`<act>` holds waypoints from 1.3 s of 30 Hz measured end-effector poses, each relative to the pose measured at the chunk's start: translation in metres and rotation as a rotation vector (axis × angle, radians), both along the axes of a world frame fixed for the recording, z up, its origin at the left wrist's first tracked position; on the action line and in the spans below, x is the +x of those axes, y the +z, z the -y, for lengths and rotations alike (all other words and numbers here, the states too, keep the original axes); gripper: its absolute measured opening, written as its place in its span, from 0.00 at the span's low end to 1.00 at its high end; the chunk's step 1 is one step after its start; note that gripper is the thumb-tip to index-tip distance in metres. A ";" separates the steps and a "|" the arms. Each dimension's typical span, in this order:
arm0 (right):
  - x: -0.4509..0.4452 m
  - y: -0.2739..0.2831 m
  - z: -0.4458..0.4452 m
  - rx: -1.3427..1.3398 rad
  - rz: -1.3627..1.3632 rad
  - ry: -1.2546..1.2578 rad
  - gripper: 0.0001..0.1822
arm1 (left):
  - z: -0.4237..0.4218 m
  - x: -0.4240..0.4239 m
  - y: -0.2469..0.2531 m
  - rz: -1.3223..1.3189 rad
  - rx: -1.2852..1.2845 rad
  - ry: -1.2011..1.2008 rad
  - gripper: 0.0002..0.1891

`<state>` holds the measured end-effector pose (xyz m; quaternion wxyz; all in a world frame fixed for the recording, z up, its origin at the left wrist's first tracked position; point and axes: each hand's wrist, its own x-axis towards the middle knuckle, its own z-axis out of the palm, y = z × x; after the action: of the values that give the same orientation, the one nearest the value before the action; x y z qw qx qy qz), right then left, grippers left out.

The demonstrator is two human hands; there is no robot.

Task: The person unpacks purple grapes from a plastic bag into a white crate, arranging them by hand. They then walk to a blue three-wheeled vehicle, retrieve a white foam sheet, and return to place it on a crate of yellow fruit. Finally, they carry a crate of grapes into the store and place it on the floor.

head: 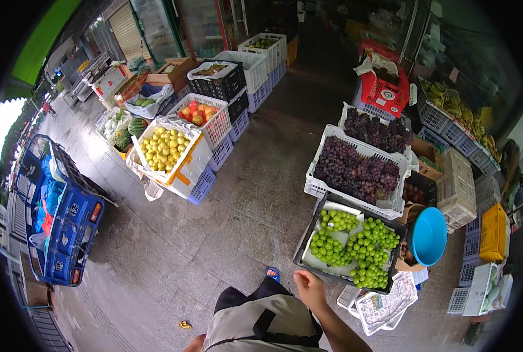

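My right hand is beside the near left corner of a black plastic crate, its fingers loosely curled. The palm side is hidden, and nothing shows in its grasp. Bunches of green grapes lie in that crate on a white lining. Behind it, a white plastic crate is heaped with dark purple grapes. Another lot of dark grapes sits beyond. Only a bit of my left arm appears at the bottom edge; the left hand is out of view.
A blue basin rests on a carton right of the green grapes. Left stand yellow-green round fruit, a basket of reddish fruit and watermelons. A blue cargo tricycle is at far left. Bananas line the right.
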<state>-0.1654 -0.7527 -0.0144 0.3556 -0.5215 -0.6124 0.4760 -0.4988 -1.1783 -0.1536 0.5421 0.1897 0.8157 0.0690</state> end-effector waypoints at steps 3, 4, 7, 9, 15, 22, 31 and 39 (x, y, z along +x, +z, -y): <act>-0.054 0.041 -0.040 -0.066 0.073 0.331 0.13 | -0.067 -0.046 0.023 0.049 0.000 -0.055 0.11; -0.065 0.038 -0.056 0.037 0.144 0.465 0.15 | -0.099 -0.065 0.025 0.053 0.020 -0.087 0.12; -0.092 0.016 -0.111 0.018 0.191 0.494 0.19 | -0.215 -0.128 0.018 0.035 0.119 -0.198 0.14; -0.120 0.010 -0.145 -0.011 0.220 0.447 0.20 | -0.265 -0.206 -0.010 -0.050 0.053 -0.208 0.16; -0.107 -0.077 -0.179 -0.247 0.471 -0.100 0.20 | -0.496 -0.350 -0.034 -0.131 0.286 -0.074 0.15; -0.144 -0.169 -0.125 -0.590 0.673 -0.109 0.18 | -0.658 -0.453 -0.017 -0.092 0.222 -0.141 0.15; -0.185 -0.219 -0.239 -0.714 0.291 -0.222 0.23 | -0.815 -0.457 -0.051 -0.073 0.210 -0.344 0.12; -0.155 -0.276 -0.567 -0.053 0.161 -0.262 0.10 | -0.915 -0.413 -0.038 -0.208 0.100 -0.289 0.19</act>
<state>-0.3203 -0.1856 -0.2905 0.3504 -0.6425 -0.5532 0.3980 -0.9121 -0.2633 -0.1913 0.4491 0.3377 0.8271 0.0106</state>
